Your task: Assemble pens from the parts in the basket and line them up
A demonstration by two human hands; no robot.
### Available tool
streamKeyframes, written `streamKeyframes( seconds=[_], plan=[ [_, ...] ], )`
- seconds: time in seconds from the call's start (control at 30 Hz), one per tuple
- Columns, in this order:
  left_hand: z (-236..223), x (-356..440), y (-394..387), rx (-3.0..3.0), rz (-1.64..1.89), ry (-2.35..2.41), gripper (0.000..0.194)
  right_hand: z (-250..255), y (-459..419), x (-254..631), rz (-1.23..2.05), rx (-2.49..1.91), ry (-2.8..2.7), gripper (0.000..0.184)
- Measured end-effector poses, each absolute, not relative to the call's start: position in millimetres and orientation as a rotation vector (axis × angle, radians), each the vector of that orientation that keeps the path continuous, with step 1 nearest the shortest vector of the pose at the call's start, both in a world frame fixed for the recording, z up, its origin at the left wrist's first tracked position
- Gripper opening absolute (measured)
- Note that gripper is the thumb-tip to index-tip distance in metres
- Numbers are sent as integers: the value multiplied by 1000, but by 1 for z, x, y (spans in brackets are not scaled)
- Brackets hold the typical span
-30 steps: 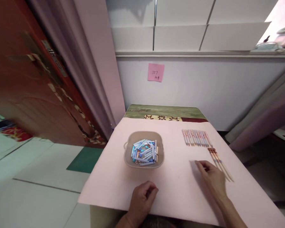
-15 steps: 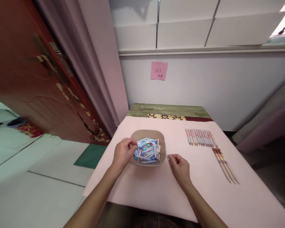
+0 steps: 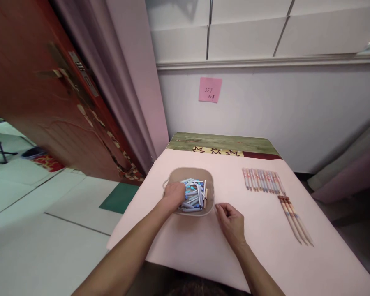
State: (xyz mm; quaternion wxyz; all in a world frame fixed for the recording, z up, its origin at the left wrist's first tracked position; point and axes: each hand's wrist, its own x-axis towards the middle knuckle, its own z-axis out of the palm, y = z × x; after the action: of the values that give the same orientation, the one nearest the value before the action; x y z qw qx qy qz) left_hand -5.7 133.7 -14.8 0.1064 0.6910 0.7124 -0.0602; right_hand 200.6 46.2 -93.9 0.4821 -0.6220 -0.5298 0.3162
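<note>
A beige plastic basket (image 3: 210, 187) stands on the pink table cover, full of loose pen parts (image 3: 193, 200): blue, white and grey tubes, small bright-blue bits and a tan piece or two. My left hand (image 3: 174, 195) reaches over the basket's left side, its fingertips down among the parts and hidden. Just right of the basket, my right hand (image 3: 232, 222) rests low over the cover. Its fingers are curled, thumb against forefinger, close to the basket's wall; whether anything small is between them does not show.
A row of several pens (image 3: 263, 181) lies at the right of the table, with a few longer tan pens (image 3: 296, 222) nearer me. Behind the table, a pink note (image 3: 210, 89) is stuck on the wall. A red-brown door (image 3: 64, 111) and curtain (image 3: 126, 82) stand at left.
My left hand has gone from the basket's left rim down into the pen parts. My right hand stays curled beside the basket. The view has shifted slightly.
</note>
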Motion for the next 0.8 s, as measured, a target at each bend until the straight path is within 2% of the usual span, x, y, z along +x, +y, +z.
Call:
streamKeyframes(
  seconds=[0.17, 0.33, 0.4, 0.6, 0.67, 0.8],
  plan=[
    [-15, 1, 136, 1953, -153, 2134, 22, -93, 46, 201, 773, -1501, -1309, 35],
    [-8, -2, 133, 1882, 47, 2118, 8, -91, 47, 201, 752, -1495, -1322, 36],
    [-1, -9, 132, 1849, 198, 2098, 4, -92, 47, 202, 744, -1487, -1324, 36],
    [15, -32, 132, 1670, 653, 1787, 25, -95, 48, 200, 723, -1493, -1338, 34],
    [17, -37, 133, 1481, 863, 1579, 30, -96, 48, 199, 707, -1501, -1327, 34],
    [20, -44, 127, 950, 1314, 1159, 28, -99, 48, 197, 700, -1503, -1288, 34]
  ],
)
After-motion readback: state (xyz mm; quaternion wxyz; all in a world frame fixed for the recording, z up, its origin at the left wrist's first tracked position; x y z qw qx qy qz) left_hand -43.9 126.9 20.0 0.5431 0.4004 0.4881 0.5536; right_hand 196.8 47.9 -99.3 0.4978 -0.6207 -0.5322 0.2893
